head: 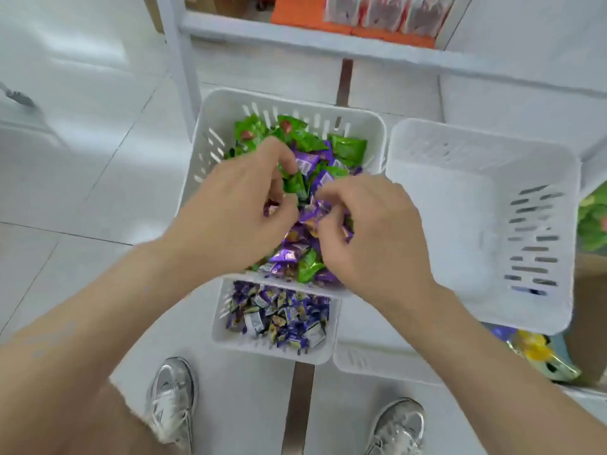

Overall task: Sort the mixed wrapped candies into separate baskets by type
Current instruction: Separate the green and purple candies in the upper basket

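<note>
A white slotted basket (pixel 230 106) in the middle holds mixed green candies (pixel 348 147) and purple candies (pixel 285 256). Both hands are inside it. My left hand (pixel 236 205) has its fingers curled and pinches a green candy (pixel 295 183). My right hand (pixel 371 224) digs into the pile with curled fingers around purple candies (pixel 315 211). A smaller white basket (pixel 322 351) below it holds only purple candies. A large empty white basket (pixel 476 205) stands to the right.
A white shelf rack (pixel 295 37) with orange and red packages stands behind the baskets. Another white basket rim (pixel 377 362) and a colourful packet (pixel 542 356) lie lower right. My two silver shoes (pixel 174 399) stand on the white tiled floor.
</note>
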Tool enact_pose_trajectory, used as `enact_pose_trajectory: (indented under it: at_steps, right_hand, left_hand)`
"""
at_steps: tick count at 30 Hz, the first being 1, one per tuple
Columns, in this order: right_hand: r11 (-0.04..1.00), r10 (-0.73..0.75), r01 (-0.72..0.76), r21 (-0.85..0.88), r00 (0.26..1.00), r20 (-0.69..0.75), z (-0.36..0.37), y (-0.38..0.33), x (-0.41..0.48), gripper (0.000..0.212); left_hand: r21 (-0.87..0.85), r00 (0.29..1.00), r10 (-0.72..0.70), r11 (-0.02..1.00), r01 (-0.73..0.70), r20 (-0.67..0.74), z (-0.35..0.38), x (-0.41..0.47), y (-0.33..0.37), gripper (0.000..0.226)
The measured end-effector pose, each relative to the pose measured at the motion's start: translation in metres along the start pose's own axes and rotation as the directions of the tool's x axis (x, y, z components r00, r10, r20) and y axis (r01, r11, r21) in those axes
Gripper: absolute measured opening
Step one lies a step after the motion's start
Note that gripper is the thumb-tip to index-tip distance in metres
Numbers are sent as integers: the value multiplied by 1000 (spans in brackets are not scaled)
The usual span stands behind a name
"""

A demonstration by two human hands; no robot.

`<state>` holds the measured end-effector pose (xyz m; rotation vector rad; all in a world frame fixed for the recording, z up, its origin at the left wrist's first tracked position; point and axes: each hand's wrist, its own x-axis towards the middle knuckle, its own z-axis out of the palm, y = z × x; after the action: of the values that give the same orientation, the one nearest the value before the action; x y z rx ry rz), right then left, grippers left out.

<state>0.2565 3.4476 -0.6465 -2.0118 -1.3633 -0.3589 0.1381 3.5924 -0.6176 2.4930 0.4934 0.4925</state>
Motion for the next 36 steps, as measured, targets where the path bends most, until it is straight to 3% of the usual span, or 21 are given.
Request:
enact_pose_trajectory:
  at_steps: [6, 10, 12, 16, 21, 24, 26, 29, 31, 33, 36]
  right_hand:
    - [994, -2, 9, -109, 998, 65, -21, -21, -20, 22]
    - [983, 163, -154, -95, 983, 88, -56, -21, -37, 23]
    - [979, 195, -187, -77, 975, 109, -74, -27, -46, 24]
    - [980, 194, -188, -58, 971, 138, -101, -47, -51, 21]
    - [956, 272, -247, -159, 948, 164, -80, -39, -31, 22]
    - [926, 318, -237, -292, 908, 273, -56, -18, -16, 26]
    - [942, 301, -219, -256, 886, 352, -43, -8, -6, 35]
    - [979, 156, -66, -191, 850, 504, -25, 1, 8, 73]
    - [971, 154, -19, -237, 810, 567, -9, 3, 19, 93]
    - [957, 189, -14, -289, 785, 590, 4, 5, 27, 93]
    - [957, 193, -28, -290, 805, 560, 12, 5, 32, 68]
  left_hand:
    - [160, 994, 96, 983, -86, -58, -14, -33, 10, 13]
    - [114, 996, -41, 992, 50, -81, -29, -64, 20, 3]
    - [132, 997, -72, 989, 71, 7, -35, -77, 30, 5]
    - [216, 966, -22, 976, -35, 258, -47, -88, 52, 19]
    - [457, 970, 74, 872, -177, 233, -32, -59, 35, 25]
    - [505, 948, 39, 839, -204, 317, -16, -29, 23, 34]
    - [498, 940, 0, 848, -181, 342, -13, -13, 8, 36]
    - [473, 921, -40, 866, -162, 388, -12, 6, -16, 37]
    - [426, 918, -19, 890, -165, 396, -9, 21, -26, 36]
    - [369, 931, 41, 911, -184, 363, -5, 31, -32, 39]
    - [369, 935, 115, 897, -242, 335, 6, 38, -41, 57]
